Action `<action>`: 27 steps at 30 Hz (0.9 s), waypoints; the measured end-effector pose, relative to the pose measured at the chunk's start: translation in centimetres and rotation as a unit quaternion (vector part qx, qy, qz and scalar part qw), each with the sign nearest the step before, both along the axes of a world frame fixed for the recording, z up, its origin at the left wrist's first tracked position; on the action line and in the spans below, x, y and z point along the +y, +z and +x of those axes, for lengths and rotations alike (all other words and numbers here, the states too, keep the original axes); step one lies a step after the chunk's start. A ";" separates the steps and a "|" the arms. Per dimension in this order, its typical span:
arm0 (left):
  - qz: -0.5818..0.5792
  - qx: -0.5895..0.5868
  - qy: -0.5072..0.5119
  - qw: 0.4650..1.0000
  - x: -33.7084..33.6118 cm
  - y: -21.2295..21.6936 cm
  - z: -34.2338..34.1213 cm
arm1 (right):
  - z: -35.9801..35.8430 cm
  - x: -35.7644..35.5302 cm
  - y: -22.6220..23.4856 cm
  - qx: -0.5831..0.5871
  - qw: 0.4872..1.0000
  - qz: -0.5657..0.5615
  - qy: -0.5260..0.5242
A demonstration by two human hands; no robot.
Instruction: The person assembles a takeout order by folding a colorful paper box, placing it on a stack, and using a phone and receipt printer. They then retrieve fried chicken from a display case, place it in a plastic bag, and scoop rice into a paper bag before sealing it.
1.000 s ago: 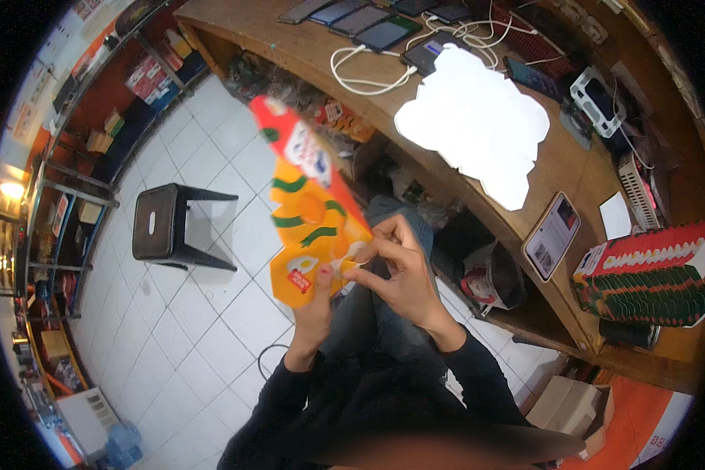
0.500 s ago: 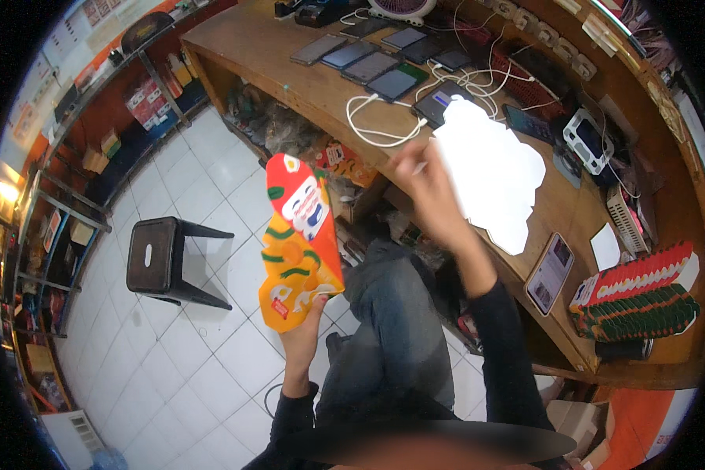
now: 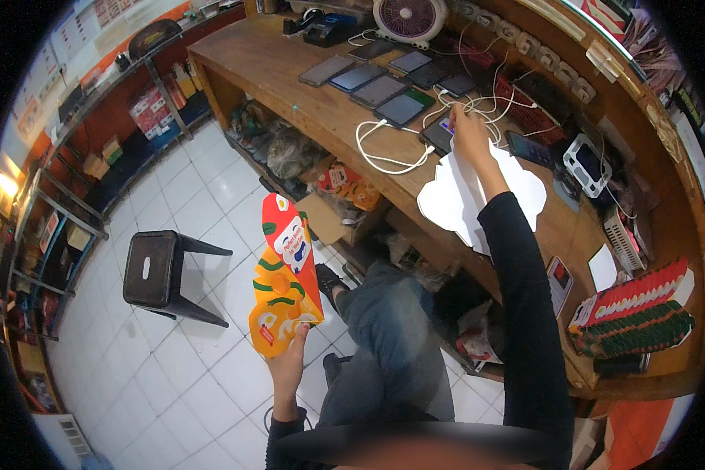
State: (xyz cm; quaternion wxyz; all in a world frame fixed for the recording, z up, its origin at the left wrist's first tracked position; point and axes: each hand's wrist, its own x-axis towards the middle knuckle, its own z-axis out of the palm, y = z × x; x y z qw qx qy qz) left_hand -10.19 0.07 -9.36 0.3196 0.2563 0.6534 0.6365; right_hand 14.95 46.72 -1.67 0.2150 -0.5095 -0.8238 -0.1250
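The long wooden tabletop (image 3: 290, 74) is curving across the upper part of the view, carrying a row of dark phones and tablets (image 3: 380, 78) lying flat, a tangle of white charging cables (image 3: 384, 149) and a small pink desk fan (image 3: 409, 17) standing at its far edge. A white cut-out sheet with a scalloped outline (image 3: 454, 204) is lying near the front edge of the tabletop, partly hidden by the person's right forearm in a black sleeve. Below the tabletop the white tiled floor (image 3: 180, 204) is showing, with a dark square stool (image 3: 153, 270) standing well apart to the left. The orange and red printed cardboard cut-out (image 3: 286, 286), decorated with green bands and a white patch, is being held upright in the air over the floor, beside the person's knee in blue jeans. The left hand (image 3: 288, 364) is gripping this cut-out at its lower edge, fingers clenched around it. The right hand (image 3: 468, 129) is stretching out over the tabletop among the cables, resting at a phone with a lit screen (image 3: 440, 135); whether its fingers are pinching anything cannot be told from here
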 end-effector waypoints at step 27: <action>-0.001 -0.058 -0.334 0.941 -0.7 10.4 4.8 | -1.1 -38.0 3.7 0.324 0.876 -0.032 0.357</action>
